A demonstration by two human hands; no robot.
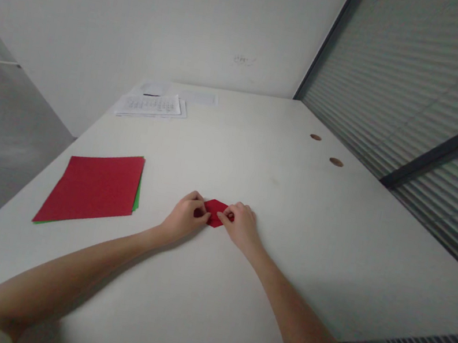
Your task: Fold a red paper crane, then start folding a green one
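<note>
A small folded piece of red paper (215, 211) lies on the white table (298, 230) in front of me. My left hand (185, 217) pinches its left side with curled fingers. My right hand (239, 223) pinches its right side, thumb and fingers pressed onto the paper. Both hands rest on the tabletop, and their fingers cover the two ends of the piece.
A stack of red sheets with a green one beneath (94, 187) lies to the left. Printed white papers (152, 105) sit at the far left corner. Two round cable holes (336, 162) are at the right. A wall with blinds (421, 98) runs along the right.
</note>
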